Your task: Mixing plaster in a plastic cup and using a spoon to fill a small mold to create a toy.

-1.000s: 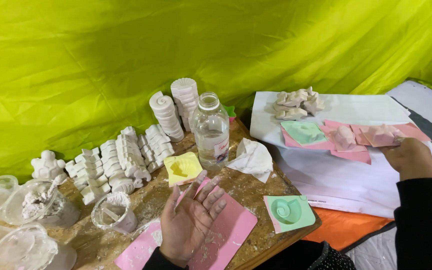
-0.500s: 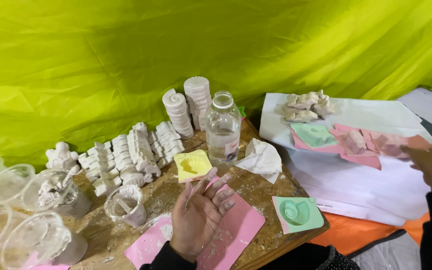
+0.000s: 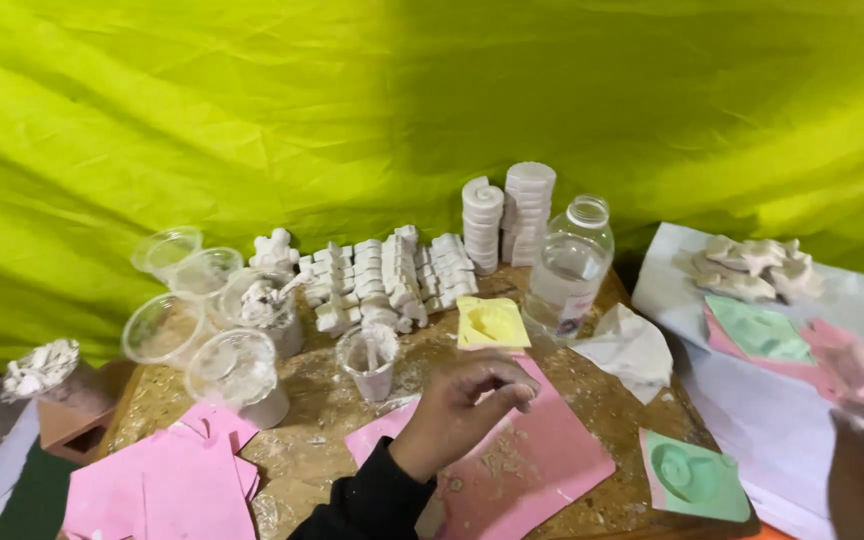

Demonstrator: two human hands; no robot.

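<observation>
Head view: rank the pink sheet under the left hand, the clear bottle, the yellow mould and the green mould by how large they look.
1. pink sheet, clearly largest.
2. clear bottle.
3. green mould, though it lies nearer the camera, so its lead is unsure.
4. yellow mould, looks close in size to the green one.

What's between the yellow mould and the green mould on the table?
Head view: a crumpled white tissue and bare tabletop lie between the yellow mould and the green mould.
</observation>
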